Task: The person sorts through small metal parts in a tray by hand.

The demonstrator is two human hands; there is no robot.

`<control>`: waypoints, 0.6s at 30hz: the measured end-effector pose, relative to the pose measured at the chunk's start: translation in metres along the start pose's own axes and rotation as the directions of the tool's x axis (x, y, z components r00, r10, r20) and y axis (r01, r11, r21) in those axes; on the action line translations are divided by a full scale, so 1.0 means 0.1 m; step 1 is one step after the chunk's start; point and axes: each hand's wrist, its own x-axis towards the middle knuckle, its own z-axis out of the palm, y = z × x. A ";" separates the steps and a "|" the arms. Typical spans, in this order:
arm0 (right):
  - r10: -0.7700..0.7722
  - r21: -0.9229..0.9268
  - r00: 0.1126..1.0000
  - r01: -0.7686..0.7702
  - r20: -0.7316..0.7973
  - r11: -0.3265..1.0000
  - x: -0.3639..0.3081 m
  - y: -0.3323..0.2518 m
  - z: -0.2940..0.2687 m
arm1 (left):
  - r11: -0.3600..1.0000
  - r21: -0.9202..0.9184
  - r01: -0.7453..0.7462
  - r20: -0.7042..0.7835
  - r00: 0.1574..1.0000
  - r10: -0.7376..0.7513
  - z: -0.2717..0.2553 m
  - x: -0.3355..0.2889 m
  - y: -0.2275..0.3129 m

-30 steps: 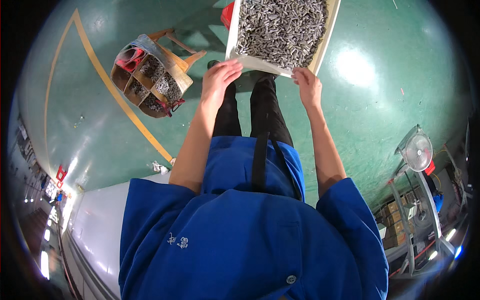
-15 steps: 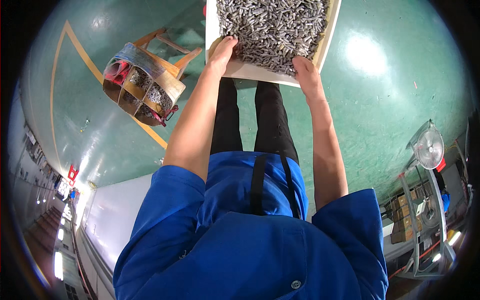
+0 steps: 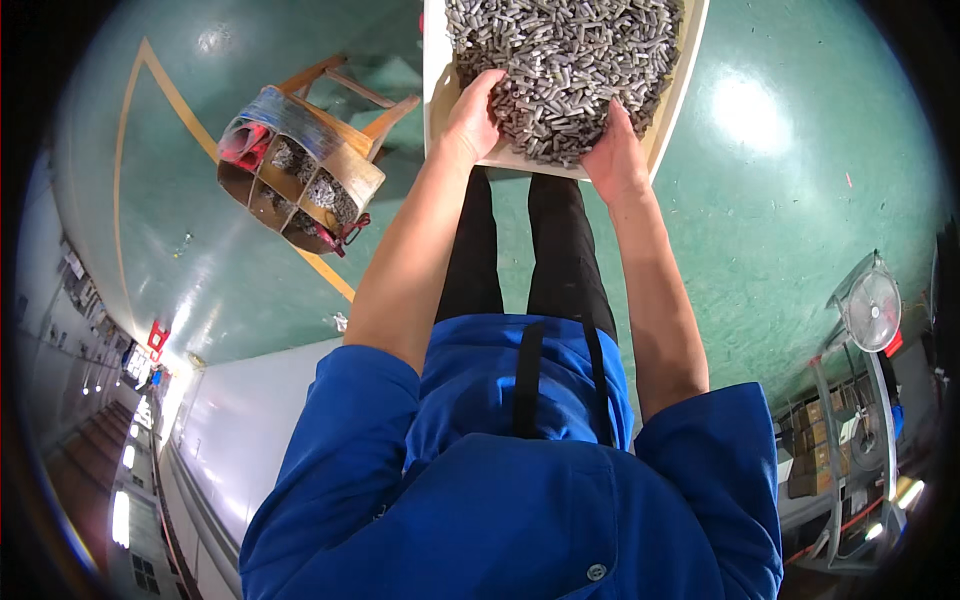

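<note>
A white, shallow tray [image 3: 686,75] at the top of the view is filled with short grey metal pins [image 3: 570,65], and its far end is cut off. My left hand [image 3: 474,122] lies at the near left of the pile, inside the rim, with its thumb stretched out over the pins. At the near right, my right hand [image 3: 617,155] reaches over the rim, its thumb pointing away along the pins. Both hands look open, facing each other with some of the pile between them. Most of their other fingers are hidden by the hands and the pins.
To the left stands a wooden stool [image 3: 370,125] with a divided cardboard box [image 3: 300,185] that has small metal parts and a pink-red item in its compartments. A yellow line [image 3: 180,100] crosses the green floor. A fan [image 3: 870,310] stands at the right, near stacked cartons [image 3: 815,450].
Both hands have moved inward from the tray's sides, onto the near part of the pins, and are closer together. The whole scene has shifted slightly right and down in view.
</note>
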 end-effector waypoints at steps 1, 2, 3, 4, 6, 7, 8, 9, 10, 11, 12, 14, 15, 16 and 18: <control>-0.051 0.091 0.998 0.048 0.032 0.995 -0.07 -0.03 0.18 | 0.999 -0.039 0.019 -0.032 0.999 -0.020 0.02 -0.05 0.04; 0.005 0.107 1.000 -0.003 -0.023 0.994 -0.18 -0.11 0.32 | 0.999 -0.038 0.001 -0.037 0.999 -0.002 0.05 -0.10 0.08; -0.002 0.115 1.000 0.004 -0.021 0.993 -0.23 -0.19 0.35 | 0.999 -0.035 -0.015 -0.032 0.999 0.014 0.14 -0.15 0.11; 0.033 0.191 0.999 -0.038 0.031 0.981 -0.26 -0.26 0.36 | 0.994 0.055 -0.090 0.020 0.996 0.089 0.20 -0.24 0.14; 0.074 0.260 0.991 -0.100 0.108 0.961 -0.33 -0.46 0.44 | 0.998 0.053 -0.030 -0.036 0.999 0.032 0.46 -0.40 0.36; 0.046 0.246 0.991 -0.076 0.126 0.966 -0.44 -0.58 0.56 | 0.998 0.050 -0.040 0.016 0.999 0.039 0.55 -0.50 0.45; 0.028 0.228 0.987 -0.064 0.157 0.972 -0.48 -0.67 0.60 | 0.996 0.034 -0.078 0.053 0.996 0.076 0.62 -0.55 0.52; 0.009 0.210 0.981 -0.050 0.194 0.976 -0.52 -0.77 0.67 | 0.992 0.018 -0.122 0.090 0.989 0.120 0.70 -0.62 0.61; -0.025 0.217 0.970 -0.028 0.241 0.976 -0.53 -0.88 0.75 | 0.984 0.053 -0.173 0.130 0.978 0.165 0.85 -0.71 0.71; -0.059 0.225 0.956 -0.008 0.286 0.974 -0.53 -0.98 0.82 | 0.979 0.047 -0.197 0.242 0.953 0.180 0.85 -0.65 0.78; -0.104 0.121 0.923 0.064 0.370 0.991 -0.50 -1.10 0.84 | 0.971 -0.012 -0.239 0.305 0.924 0.231 0.98 -0.66 0.85; -0.092 -0.033 0.952 0.106 0.292 0.994 -0.45 -1.23 0.85 | 0.958 -0.065 -0.279 0.356 0.890 0.284 1.32 -0.78 1.00; -0.097 -0.141 0.953 0.142 0.287 0.980 -0.43 -1.30 0.81 | 0.969 -0.144 -0.200 0.175 0.959 0.223 1.52 -0.86 1.06; -0.100 -0.139 0.953 0.144 0.285 0.980 -0.42 -1.33 0.78 | 0.963 -0.234 -0.134 -0.006 0.991 0.136 1.62 -0.88 1.09; -0.244 -0.679 0.945 0.327 0.218 0.658 -0.45 -1.41 0.75 | 0.955 0.006 -0.297 0.106 0.950 0.295 1.29 -0.68 1.04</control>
